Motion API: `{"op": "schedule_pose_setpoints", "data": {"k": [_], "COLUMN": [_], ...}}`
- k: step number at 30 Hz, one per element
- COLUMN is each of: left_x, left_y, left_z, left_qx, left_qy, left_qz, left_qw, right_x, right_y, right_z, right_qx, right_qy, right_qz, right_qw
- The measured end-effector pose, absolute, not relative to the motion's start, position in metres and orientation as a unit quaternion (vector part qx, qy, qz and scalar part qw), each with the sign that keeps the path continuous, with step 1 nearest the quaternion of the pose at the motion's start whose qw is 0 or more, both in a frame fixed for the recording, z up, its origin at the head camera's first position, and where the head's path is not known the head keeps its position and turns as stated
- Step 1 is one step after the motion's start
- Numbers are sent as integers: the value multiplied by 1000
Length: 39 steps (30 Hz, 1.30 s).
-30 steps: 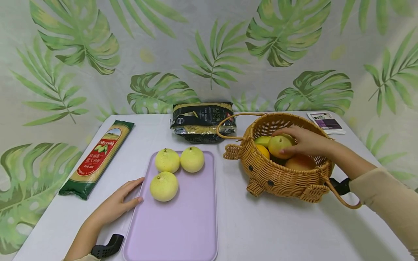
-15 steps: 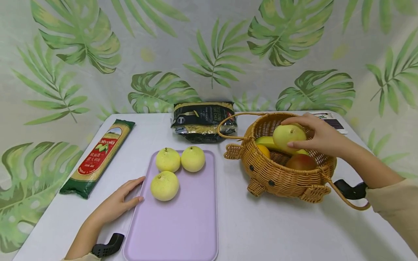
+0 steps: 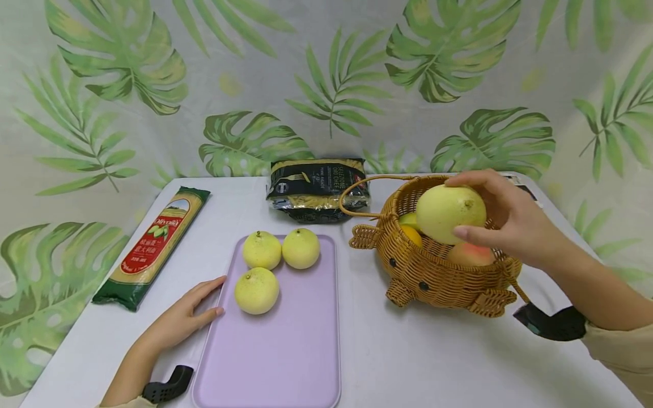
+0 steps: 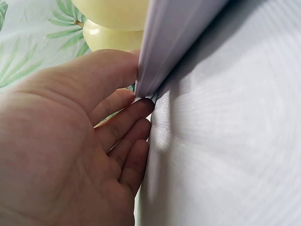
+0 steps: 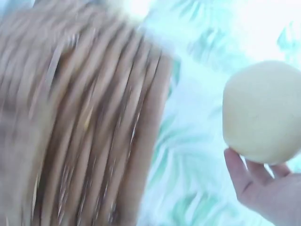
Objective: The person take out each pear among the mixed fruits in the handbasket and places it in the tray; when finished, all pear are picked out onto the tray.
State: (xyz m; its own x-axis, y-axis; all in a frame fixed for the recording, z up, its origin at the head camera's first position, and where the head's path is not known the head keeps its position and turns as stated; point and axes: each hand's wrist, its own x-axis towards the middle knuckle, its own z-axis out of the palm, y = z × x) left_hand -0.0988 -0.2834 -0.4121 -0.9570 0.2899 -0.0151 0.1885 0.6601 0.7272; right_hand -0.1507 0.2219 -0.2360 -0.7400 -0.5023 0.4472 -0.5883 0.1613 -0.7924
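Observation:
My right hand point(image 3: 515, 221) holds a round pale yellow fruit point(image 3: 449, 212) with a short stem end, fingers over its top and thumb at its near side. In the head view it overlaps the opening of the wicker basket point(image 3: 439, 277), which has an animal face. In the right wrist view the fruit point(image 5: 265, 113) appears apart from the blurred basket wall point(image 5: 94, 132). My left hand point(image 3: 181, 317) rests beside the lilac tray point(image 3: 285, 351), fingertips at its left rim, fingers loosely extended. Three similar yellow fruits point(image 3: 257, 290) sit grouped on the tray's far part.
Inside the basket show a reddish mango point(image 3: 470, 254), an orange fruit point(image 3: 411, 235) and part of a banana point(image 3: 408, 219). A spaghetti pack point(image 3: 153, 246) lies left of the tray. A black pasta bag point(image 3: 318, 190) stands behind. The basket's loop handle point(image 3: 352, 195) juts leftward.
The right hand has lifted the yellow fruit up out of the basket's contents and nearer to the camera, uncovering more of the mango. The left hand and tray have stayed put.

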Motion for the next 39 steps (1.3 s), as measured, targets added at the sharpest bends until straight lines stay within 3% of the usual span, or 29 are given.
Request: {"op": "schedule_pose_setpoints", "data": {"k": [8, 21, 30, 39], "left_x": [-98, -99, -100, -99], "left_y": [-283, -284, -283, -284], "left_z": [-412, -412, -415, -414], "left_qx": [137, 138, 138, 134], "left_qy": [909, 907, 909, 911], "left_qz": [390, 392, 389, 385], "left_qw": [61, 65, 62, 63], "right_x": [-126, -131, -146, -147], "right_y": [162, 74, 47, 40], "right_z": [-251, -339, -388, -399], "right_qx": [355, 294, 229, 221], "right_qy": [-746, -766, -765, -780], "right_qz": [562, 571, 598, 582], "right_qw": [23, -33, -71, -63]}}
